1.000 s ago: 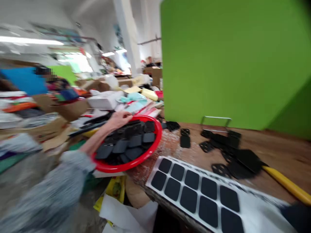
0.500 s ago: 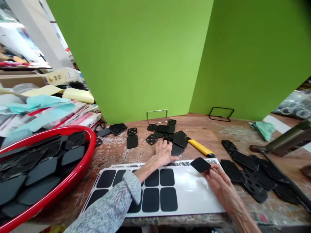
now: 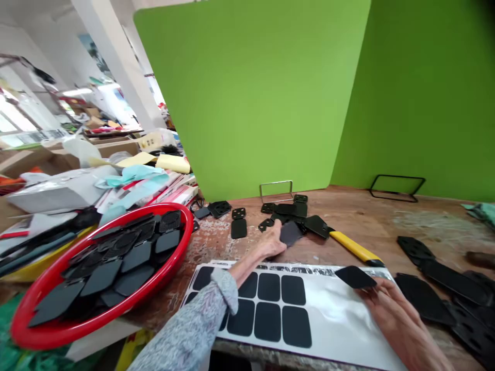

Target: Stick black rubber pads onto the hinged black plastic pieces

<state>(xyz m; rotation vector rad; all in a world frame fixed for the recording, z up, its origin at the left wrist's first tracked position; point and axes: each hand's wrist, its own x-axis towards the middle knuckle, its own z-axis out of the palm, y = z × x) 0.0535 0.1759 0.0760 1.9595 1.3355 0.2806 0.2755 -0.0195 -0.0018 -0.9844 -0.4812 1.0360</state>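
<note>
Looking down from the head view, we see our left hand (image 3: 270, 241) reaching across the table (image 3: 359, 214), fingertips on a dark pad (image 3: 291, 233); we cannot tell whether that grip has closed. Our right hand (image 3: 394, 322) grasps a rounded black pad (image 3: 355, 277) over a white backing sheet (image 3: 340, 319), near a yellow utility knife (image 3: 356, 246). A red basin (image 3: 188, 226) of pads sits leftward.
</note>
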